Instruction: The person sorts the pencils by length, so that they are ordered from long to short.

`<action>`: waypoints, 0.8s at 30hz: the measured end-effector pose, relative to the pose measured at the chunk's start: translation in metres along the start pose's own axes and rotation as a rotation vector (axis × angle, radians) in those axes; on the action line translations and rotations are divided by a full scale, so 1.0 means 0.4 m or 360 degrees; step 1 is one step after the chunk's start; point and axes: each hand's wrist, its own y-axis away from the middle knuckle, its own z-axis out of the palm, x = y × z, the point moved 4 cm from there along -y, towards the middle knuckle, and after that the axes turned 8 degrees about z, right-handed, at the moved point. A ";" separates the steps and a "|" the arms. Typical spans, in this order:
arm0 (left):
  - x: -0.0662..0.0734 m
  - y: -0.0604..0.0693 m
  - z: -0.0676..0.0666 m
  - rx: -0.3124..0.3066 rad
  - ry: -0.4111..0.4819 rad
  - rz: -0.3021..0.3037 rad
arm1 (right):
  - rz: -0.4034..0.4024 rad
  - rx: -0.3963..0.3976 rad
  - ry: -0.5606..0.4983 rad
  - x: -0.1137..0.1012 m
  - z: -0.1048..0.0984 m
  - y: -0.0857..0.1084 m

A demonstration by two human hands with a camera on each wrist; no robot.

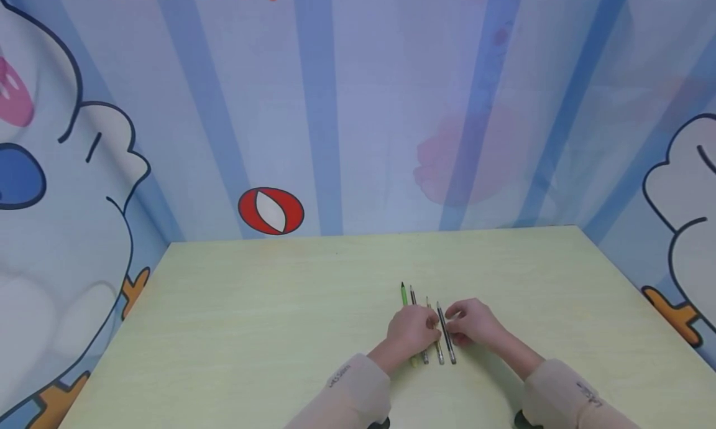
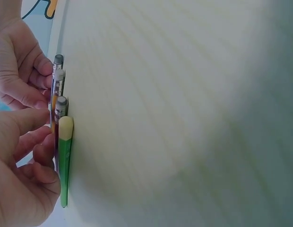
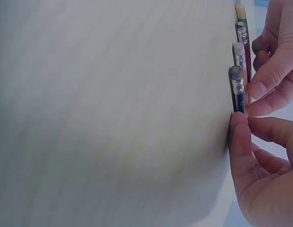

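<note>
Several pencils lie side by side on the table (image 1: 268, 304): from the left, a green one (image 2: 65, 163) with a cream end, a dark red one (image 1: 413, 296), a yellow one (image 1: 440, 355) and a dark one (image 1: 444, 329). All but the green pencil carry erasers in metal sleeves. My left hand (image 1: 413, 328) reaches over the green and dark red pencils and pinches the yellow pencil, hiding its middle. From the right side, the fingertips of my right hand (image 1: 475, 323) touch the dark pencil, or nearly so, with thumb and index finger bent.
Behind the table's far edge rises a blue striped backdrop (image 1: 369, 106) with a red and white printed oval (image 1: 271, 211). White cartoon figures stand printed at both sides. Pale sleeves cover both forearms.
</note>
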 end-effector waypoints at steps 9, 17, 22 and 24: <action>-0.038 0.039 -0.017 -0.0028 0.0347 0.0217 | -0.0057 -0.0167 -0.0032 -0.008 -0.013 0.021; -0.123 0.139 -0.079 -0.0112 0.0422 0.0244 | -0.0267 -0.0630 -0.0009 -0.032 -0.073 0.067; -0.197 0.205 -0.160 -0.0045 0.0177 0.0238 | -0.0399 -0.0626 0.0157 -0.050 -0.139 0.093; -0.229 0.227 -0.194 0.0012 0.0056 0.0202 | -0.0482 -0.0506 0.0272 -0.061 -0.169 0.104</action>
